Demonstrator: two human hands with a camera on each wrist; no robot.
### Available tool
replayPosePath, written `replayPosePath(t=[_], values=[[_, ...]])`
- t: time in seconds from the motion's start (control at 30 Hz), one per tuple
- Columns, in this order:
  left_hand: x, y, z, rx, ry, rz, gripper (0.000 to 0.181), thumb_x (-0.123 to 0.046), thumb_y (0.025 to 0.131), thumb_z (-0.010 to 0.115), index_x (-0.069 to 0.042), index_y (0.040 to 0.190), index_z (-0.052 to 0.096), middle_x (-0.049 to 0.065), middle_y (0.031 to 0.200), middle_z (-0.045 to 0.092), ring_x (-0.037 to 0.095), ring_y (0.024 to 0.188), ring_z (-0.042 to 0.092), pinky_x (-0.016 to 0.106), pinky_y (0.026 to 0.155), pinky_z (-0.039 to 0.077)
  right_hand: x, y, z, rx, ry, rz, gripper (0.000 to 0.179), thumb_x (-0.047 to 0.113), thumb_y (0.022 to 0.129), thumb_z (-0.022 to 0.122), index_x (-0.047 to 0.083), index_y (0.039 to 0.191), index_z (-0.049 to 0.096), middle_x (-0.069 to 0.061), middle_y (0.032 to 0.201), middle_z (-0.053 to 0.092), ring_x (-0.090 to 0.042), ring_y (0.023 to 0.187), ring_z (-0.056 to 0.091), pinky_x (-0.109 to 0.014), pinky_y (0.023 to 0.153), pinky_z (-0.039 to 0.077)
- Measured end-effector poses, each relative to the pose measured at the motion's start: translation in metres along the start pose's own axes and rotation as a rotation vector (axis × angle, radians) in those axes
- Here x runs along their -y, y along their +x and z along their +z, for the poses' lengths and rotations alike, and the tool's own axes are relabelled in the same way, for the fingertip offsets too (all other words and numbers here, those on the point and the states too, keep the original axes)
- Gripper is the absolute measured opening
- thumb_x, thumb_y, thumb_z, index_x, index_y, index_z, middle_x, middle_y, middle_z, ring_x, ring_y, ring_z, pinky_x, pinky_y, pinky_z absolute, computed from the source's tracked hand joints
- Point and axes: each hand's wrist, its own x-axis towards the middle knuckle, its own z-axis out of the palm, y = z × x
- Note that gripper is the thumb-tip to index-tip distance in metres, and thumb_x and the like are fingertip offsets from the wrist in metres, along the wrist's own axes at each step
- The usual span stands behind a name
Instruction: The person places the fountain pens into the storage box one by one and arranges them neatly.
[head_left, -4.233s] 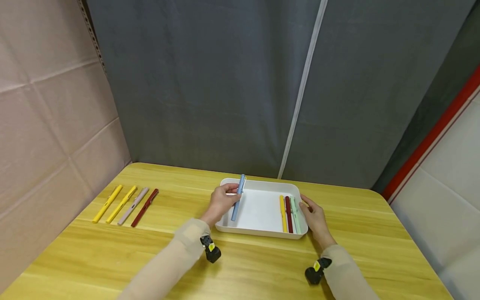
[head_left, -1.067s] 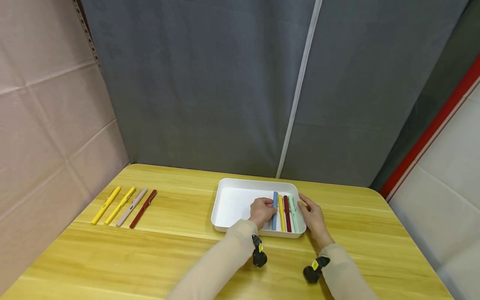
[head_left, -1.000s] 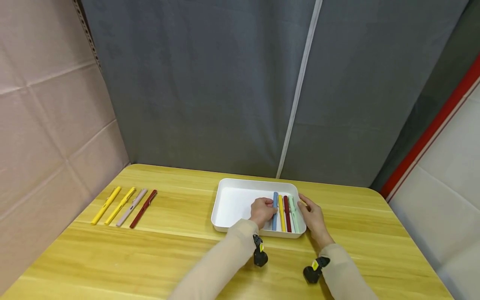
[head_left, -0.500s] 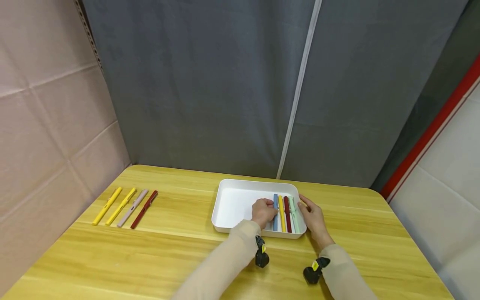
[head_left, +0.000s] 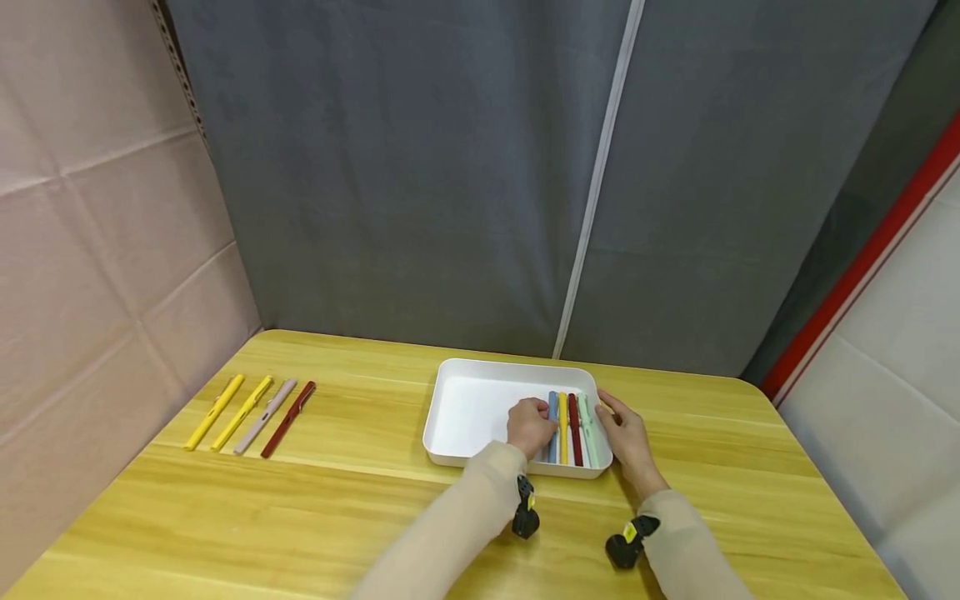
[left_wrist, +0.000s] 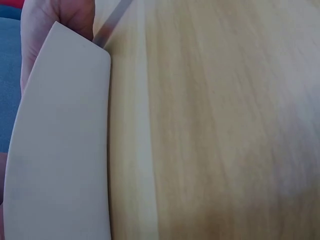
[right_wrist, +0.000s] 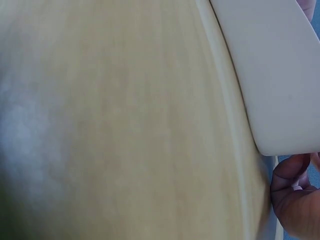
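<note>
In the head view my left hand (head_left: pixel 531 428) reaches into a white tray (head_left: pixel 468 410) and pinches a blue pen (head_left: pixel 552 410) standing lengthwise in the row there. Right of that pen lie a yellow pen (head_left: pixel 563 429), a dark red pen (head_left: pixel 575 429) and a pale green pen (head_left: pixel 588 429), side by side. My right hand (head_left: pixel 628 437) grips the tray's right end, with its fingertips at the rim. The right wrist view has the right hand (right_wrist: pixel 299 200) curled at a corner of the tray (right_wrist: pixel 275 80). Most of the left hand's fingertips are hidden.
On the left of the wooden table (head_left: pixel 247 517) lie two yellow pens (head_left: pixel 215 412) (head_left: pixel 242 413), a light purple pen (head_left: pixel 266 417) and a dark red pen (head_left: pixel 288 419), spaced apart. A grey curtain (head_left: pixel 420 192) hangs behind the table.
The blue pen went from above the tray's left side to the row beside the yellow pen. Over the last second the left hand shifts slightly right with it. The right hand stays.
</note>
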Motion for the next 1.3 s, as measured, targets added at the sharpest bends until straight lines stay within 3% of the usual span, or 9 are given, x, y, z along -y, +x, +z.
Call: replayPosePath(t=[0.4,0.77,1.3], values=[[-0.0008,-0.0007,0.0004,0.015,0.089,0.03,0.034,-0.009,0.084,0.068,0.0,0.116,0.063,0.006,0.099,0.064,0.014,0.088,0.058,0.031,0.082,0.052,-0.0006,0.0008,0.0,0.008,0.015,0.004,0.045,0.023,0.101,0.041,0.011,0.145,0.037,-0.016,0.141,0.04,-0.025,0.106,0.04,-0.023,0.077,0.039],[-0.0017,-0.0017,0.0006,0.02,0.129,0.049,0.036,-0.009,0.084,0.067,0.001,0.118,0.062,0.01,0.105,0.064,0.017,0.094,0.059,0.035,0.088,0.051,-0.0007,-0.0001,0.0006,0.005,0.016,-0.002,0.045,0.023,0.101,0.041,0.011,0.144,0.038,-0.017,0.135,0.044,-0.025,0.103,0.043,-0.019,0.072,0.041],[-0.0005,0.0018,0.0011,0.011,0.19,0.075,0.036,-0.011,0.082,0.069,0.001,0.115,0.063,0.009,0.1,0.064,0.017,0.089,0.058,0.035,0.084,0.051,-0.0007,0.0007,0.0,0.009,0.022,0.009,0.045,0.024,0.101,0.041,0.012,0.145,0.037,-0.017,0.138,0.042,-0.025,0.105,0.041,-0.02,0.073,0.04]])
